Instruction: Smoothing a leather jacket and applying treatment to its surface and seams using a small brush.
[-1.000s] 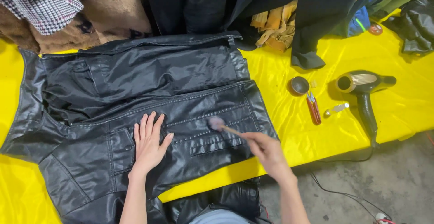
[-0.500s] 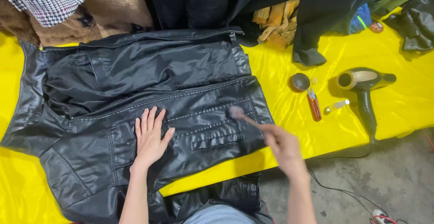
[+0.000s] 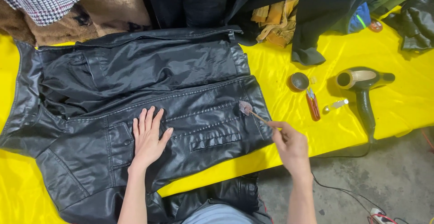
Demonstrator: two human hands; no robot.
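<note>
Jacket (image 3: 149,97) of black leather lies spread flat on the yellow-covered counter (image 3: 389,111), its long axis running left to right across my view, collar edge toward the far side and hem hanging off the near edge. My left hand (image 3: 148,138) lies palm down on the jacket's front panel, fingers straight and slightly fanned, pointing away from me, just left of the stitched pocket flap (image 3: 216,141). My right hand (image 3: 291,143) pinches the near end of a thin brush (image 3: 253,112) between thumb and fingers; the stick slants up and to the left, its fuzzy head resting on the jacket near the right edge, above the pocket flap. On the bare yellow cover to the right sit a small round tin (image 3: 299,81), a red-handled tool (image 3: 313,104), a small clear vial (image 3: 337,105) and a dark hair dryer (image 3: 361,90), nozzle pointing left, handle toward me. Heaped clothes (image 3: 280,20) lie along the far side.
</note>
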